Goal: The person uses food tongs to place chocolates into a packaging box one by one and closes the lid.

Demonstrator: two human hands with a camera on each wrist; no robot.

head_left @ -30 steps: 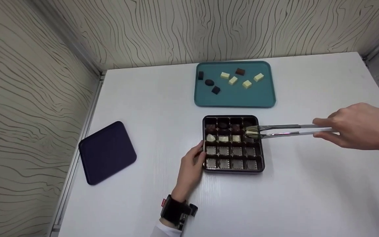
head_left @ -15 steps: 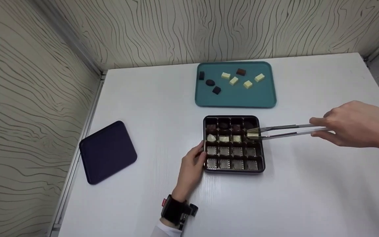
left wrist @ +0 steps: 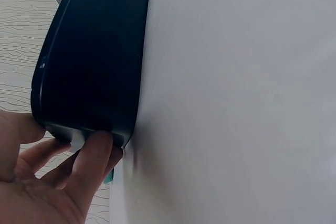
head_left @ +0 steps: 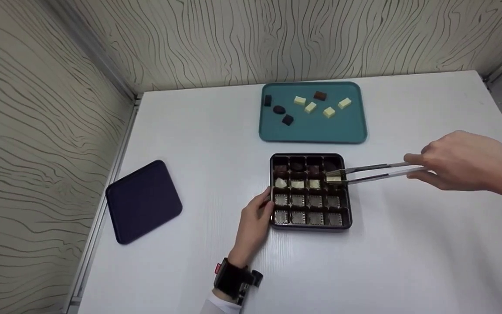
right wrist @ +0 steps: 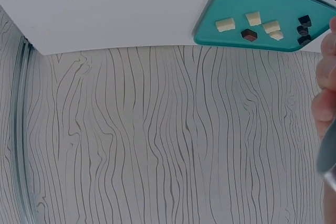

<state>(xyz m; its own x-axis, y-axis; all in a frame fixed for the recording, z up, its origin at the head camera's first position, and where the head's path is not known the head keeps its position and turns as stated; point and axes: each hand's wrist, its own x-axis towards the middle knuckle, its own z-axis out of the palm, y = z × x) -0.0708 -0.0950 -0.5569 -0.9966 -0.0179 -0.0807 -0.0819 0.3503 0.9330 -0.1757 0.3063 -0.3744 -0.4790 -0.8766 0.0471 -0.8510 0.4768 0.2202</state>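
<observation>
My left hand [head_left: 254, 222] holds the left side of a dark chocolate box [head_left: 312, 226], thumb and fingers against its wall; the left wrist view shows the fingers [left wrist: 94, 150] at the box's dark side. My right hand [head_left: 473, 161] grips metal tongs [head_left: 386, 175] by the handle end. Their tips reach into the box's rightmost column, either side of a white chocolate [head_left: 334, 179] in the second row. Dark and brown chocolates [head_left: 297, 165] lie in the back row; white ones [head_left: 297, 184] sit left of the tongs. The two front rows have no chocolates.
A teal tray [head_left: 312, 135] with several white, brown and dark chocolates stands behind the box. The dark square lid [head_left: 144, 203] lies at the table's left. Wood-patterned panels [head_left: 268, 39] border the table's back and sides.
My right hand has shifted slightly left and up in the head view. The tongs' tips have stayed around the white chocolate in the second row. The left hand and box have hardly moved.
</observation>
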